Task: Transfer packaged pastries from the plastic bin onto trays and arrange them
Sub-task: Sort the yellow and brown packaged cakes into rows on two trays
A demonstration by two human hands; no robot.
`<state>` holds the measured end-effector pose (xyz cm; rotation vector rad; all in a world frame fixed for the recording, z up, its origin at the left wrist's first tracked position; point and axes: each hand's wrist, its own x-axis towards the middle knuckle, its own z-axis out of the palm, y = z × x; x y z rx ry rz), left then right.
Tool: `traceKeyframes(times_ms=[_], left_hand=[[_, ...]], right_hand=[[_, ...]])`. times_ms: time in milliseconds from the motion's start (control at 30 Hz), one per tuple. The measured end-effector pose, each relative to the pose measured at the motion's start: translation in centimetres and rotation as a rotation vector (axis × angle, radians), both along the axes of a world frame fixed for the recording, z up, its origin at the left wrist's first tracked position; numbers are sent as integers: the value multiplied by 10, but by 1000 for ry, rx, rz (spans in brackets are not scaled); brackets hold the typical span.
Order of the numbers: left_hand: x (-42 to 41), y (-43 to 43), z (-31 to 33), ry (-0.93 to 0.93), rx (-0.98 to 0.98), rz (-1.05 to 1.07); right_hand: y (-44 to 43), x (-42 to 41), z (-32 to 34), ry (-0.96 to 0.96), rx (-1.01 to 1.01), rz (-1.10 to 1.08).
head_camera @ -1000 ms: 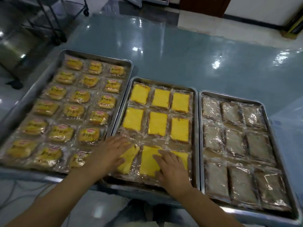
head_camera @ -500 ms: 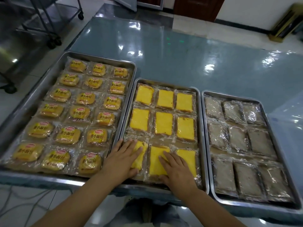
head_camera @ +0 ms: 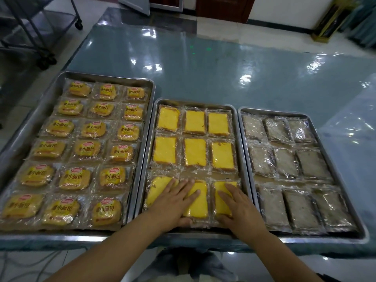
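Both hands are lying flat with fingers straight, left hand [head_camera: 173, 202] and right hand [head_camera: 237, 206] pressing yellow cakes [head_camera: 196, 199] in the middle tray's [head_camera: 142, 180] near row

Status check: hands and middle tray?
Left hand open, right hand open, both flat on near-row yellow cake packs. Middle tray full, three by three. Nothing obstructing.
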<state>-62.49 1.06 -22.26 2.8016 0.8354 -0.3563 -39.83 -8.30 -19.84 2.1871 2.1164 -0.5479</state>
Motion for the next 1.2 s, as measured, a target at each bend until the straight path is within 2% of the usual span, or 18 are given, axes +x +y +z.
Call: traceKeyframes(times_ms=[200,367,533,667,1033,1200], left_hand=[[5,9,3,-25,-38,-5],[25,47,18,-7,52,73],[48,73,22,63,67,147],[43,81,16,116,52,123],[35,83,8,59,10,96],[53,102,11,-67,23,193]], right_hand=[[7,-3,3,44,64,-62],[41,-1,15,67,193,-100],[70,-1,11,-7,74,-98],[75,-2,4,-9,31,-112],[75,1,1,59,76,-158],[61,9,10,71,179,-215]])
